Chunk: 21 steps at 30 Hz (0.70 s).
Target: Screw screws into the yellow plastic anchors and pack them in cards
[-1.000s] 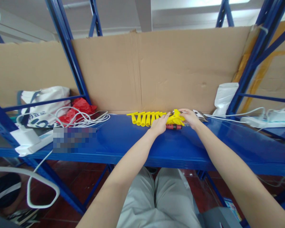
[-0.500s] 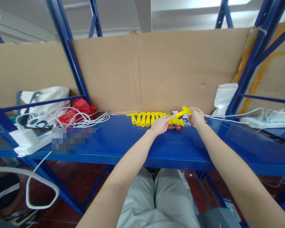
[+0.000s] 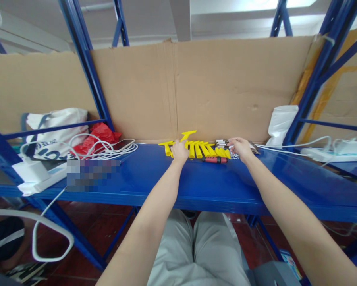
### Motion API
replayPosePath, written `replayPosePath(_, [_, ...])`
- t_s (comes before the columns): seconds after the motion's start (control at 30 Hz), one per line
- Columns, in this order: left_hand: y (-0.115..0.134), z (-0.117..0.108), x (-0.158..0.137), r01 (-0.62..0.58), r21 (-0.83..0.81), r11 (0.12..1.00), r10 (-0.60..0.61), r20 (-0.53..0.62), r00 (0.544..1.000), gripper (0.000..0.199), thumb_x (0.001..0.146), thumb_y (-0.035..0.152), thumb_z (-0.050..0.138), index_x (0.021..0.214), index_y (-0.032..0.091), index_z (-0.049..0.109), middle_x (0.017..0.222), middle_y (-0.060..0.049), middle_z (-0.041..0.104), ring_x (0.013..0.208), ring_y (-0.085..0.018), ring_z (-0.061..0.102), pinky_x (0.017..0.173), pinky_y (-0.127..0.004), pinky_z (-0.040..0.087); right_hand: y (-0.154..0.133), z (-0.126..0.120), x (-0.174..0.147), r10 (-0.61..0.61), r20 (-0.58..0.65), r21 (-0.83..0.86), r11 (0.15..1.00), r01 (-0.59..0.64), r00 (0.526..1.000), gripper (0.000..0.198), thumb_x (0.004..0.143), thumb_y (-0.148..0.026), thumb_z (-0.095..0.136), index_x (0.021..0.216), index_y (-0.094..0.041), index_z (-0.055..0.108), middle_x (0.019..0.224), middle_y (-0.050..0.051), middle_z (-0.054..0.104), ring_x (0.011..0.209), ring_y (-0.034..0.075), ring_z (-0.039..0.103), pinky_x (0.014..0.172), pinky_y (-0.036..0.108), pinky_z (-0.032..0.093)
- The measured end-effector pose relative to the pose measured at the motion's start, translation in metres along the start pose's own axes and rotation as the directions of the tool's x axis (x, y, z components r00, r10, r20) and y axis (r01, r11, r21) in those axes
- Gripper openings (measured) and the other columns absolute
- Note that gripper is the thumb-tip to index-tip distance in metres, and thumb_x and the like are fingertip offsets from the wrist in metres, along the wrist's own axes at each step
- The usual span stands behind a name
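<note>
My left hand [image 3: 180, 151] is closed on a yellow T-shaped plastic squeegee [image 3: 188, 136], raised above a row of like pieces. That row of yellow squeegees [image 3: 199, 149] lies along the back of the blue shelf, handles toward me, partly covered by my left hand. At the row's right, my right hand [image 3: 240, 146] has its fingers stretched over small white-and-dark packets [image 3: 221, 143]; no held thing shows in it. A red-and-black screwdriver-like handle [image 3: 215, 159] lies in front of the row. Dark printed packaging [image 3: 253, 147] shows behind my right wrist.
A cardboard sheet [image 3: 226, 87] stands behind the blue shelf [image 3: 154, 174]. At left are a red bag [image 3: 102, 135], a white cloth bag [image 3: 59, 119], coiled white cables [image 3: 118, 150] and a power strip [image 3: 44, 182]. A white pouch [image 3: 281, 125] leans at the right.
My left hand has moved left with the yellow squeegee, from the row's right end to over its left part. My right hand has let go of that squeegee and stays near the packets.
</note>
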<state>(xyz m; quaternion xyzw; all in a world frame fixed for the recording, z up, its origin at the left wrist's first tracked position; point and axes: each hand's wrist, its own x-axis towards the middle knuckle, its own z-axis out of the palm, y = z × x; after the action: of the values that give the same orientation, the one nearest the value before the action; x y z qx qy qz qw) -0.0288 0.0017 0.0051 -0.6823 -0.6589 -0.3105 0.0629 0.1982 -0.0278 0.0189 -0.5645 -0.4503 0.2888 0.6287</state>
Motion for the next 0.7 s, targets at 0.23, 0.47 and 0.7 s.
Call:
replayPosePath(0.23, [-0.008,0.008,0.001,0.167,0.043,0.985,-0.168,0.013,0.986,0.046,0.080,0.009,0.046,0.125,0.018,0.056,0.128,-0.015,0.053,0.112,-0.028,0.055,0.093,-0.039,0.043,0.003,0.001,0.000,-0.047,0.026,-0.119,0.992,0.050,0.999,0.011,0.078,-0.013,0.050,0.077,-0.012,0.061,0.069,0.004,0.064,0.040,0.005,0.045,0.036,0.017,0.035])
replayPosePath(0.47, [-0.010,0.015,0.004,0.104,0.041,0.994,-0.106,0.054,0.993,0.043,0.082,0.010,0.043,0.124,0.016,0.055,0.131,-0.015,0.052,0.117,-0.027,0.052,0.097,-0.039,0.040,0.007,0.002,0.003,-0.065,0.059,-0.180,0.981,0.074,0.996,0.013,0.078,-0.013,0.050,0.081,-0.012,0.062,0.072,0.004,0.065,0.040,0.005,0.044,0.036,0.017,0.035])
replayPosePath(0.7, [-0.010,0.021,0.008,0.043,-0.024,0.999,-0.040,0.110,0.993,0.047,0.084,0.014,0.046,0.130,0.017,0.049,0.136,-0.012,0.050,0.127,-0.024,0.046,0.107,-0.039,0.033,0.009,0.003,0.004,-0.103,0.091,-0.264,0.957,0.124,0.990,0.013,0.077,-0.012,0.050,0.078,-0.012,0.062,0.069,0.003,0.064,0.039,0.005,0.044,0.036,0.017,0.036])
